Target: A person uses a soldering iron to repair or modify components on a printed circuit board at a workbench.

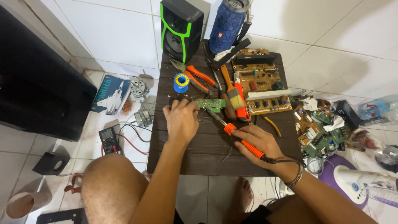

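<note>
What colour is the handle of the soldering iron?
Orange; the soldering iron in the right hand shows best in the head view.

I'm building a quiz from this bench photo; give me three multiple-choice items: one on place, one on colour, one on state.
1. Where does the small green board lie?
A. on the dark table
B. on the floor
C. on a lap

2. What colour is the soldering iron handle?
A. blue
B. orange
C. white

3. What is the right hand doing?
A. resting empty
B. gripping the iron
C. holding pliers

Key: 1 A, the board sits on the tabletop under the left hand; 2 B, the grip is orange; 3 B, fingers wrap the handle.
</note>
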